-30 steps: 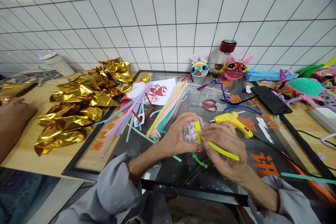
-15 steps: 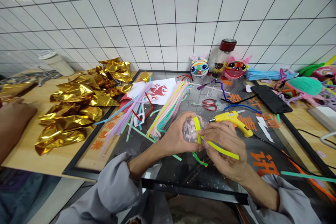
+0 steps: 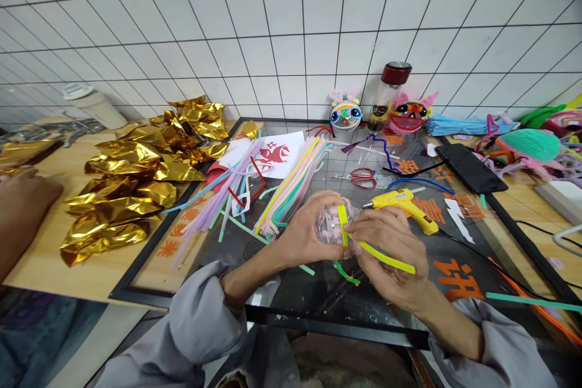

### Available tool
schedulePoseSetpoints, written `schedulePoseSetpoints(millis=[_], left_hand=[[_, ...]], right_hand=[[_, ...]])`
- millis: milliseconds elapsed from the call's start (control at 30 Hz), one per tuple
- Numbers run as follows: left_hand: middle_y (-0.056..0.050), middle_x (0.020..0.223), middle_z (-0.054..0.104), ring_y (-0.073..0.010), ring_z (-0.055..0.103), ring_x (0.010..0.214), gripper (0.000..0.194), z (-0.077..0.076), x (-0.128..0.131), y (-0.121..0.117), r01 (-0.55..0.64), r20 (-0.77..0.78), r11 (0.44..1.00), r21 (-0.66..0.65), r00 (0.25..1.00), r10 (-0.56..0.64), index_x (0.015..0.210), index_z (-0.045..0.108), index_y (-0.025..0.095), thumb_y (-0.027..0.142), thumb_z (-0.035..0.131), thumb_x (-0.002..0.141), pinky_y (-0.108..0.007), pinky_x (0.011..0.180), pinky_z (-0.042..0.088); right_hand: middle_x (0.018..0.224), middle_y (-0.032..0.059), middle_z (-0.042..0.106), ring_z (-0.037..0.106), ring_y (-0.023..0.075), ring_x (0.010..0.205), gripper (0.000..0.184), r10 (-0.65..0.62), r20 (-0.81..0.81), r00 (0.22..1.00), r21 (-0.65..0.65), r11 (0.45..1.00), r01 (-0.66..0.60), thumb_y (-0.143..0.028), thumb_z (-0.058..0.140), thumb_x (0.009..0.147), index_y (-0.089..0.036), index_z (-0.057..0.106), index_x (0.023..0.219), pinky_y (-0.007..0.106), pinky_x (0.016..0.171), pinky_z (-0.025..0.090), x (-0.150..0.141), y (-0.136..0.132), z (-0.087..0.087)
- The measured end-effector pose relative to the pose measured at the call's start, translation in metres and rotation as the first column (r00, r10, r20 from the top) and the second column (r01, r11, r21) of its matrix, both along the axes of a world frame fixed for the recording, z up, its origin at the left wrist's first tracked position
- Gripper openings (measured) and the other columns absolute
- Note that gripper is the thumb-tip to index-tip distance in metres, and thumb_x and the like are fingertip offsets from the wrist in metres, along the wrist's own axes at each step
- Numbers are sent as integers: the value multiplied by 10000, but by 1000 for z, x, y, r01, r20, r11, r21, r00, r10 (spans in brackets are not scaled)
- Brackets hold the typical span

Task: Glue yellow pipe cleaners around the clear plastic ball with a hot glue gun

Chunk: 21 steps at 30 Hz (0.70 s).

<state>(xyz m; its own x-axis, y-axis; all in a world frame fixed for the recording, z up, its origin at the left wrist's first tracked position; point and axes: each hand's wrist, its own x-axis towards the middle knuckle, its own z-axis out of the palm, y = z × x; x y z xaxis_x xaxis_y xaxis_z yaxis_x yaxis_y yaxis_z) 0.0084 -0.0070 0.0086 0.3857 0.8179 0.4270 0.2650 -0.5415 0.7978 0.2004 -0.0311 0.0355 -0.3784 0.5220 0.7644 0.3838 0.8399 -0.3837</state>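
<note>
One transparent ball (image 3: 325, 227), cupped in half-curled left hand (image 3: 301, 231) above desk (image 3: 313, 300). One yellow chenille stem (image 3: 386, 258): one length upright across ball, tail slanting right and toward wearer; right hand (image 3: 398, 244), nearer tail, pinches stem at ball's right side.

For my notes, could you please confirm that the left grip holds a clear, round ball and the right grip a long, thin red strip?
Almost: the head view shows the long, thin strip in the right grip is yellow, not red. The left grip does hold the clear, round ball.
</note>
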Motion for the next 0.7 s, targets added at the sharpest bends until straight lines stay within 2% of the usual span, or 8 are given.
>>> schedulePoseSetpoints(millis=[400,700], left_hand=[[-137,1296,571,-307,540,1266,691,-1,1,0,-14,-18,999,30,1000,14,1206,533,204,343,859,613,-489,1107,423],[-157,1311,563,-309,523,1293,622,2,0,-2,8,-46,994,108,999,-3,1200,553,192,324,839,663,-498,1100,429]], right_hand=[[856,30,743,693,221,868,164,-6,0,1000,6,1000,6,-107,597,823,-228,623,931,417,786,447,0,1,-1],[872,40,740,682,219,886,160,-2,-5,1000,-2,1000,2,-87,612,803,-203,622,913,410,804,447,1,0,-1]])
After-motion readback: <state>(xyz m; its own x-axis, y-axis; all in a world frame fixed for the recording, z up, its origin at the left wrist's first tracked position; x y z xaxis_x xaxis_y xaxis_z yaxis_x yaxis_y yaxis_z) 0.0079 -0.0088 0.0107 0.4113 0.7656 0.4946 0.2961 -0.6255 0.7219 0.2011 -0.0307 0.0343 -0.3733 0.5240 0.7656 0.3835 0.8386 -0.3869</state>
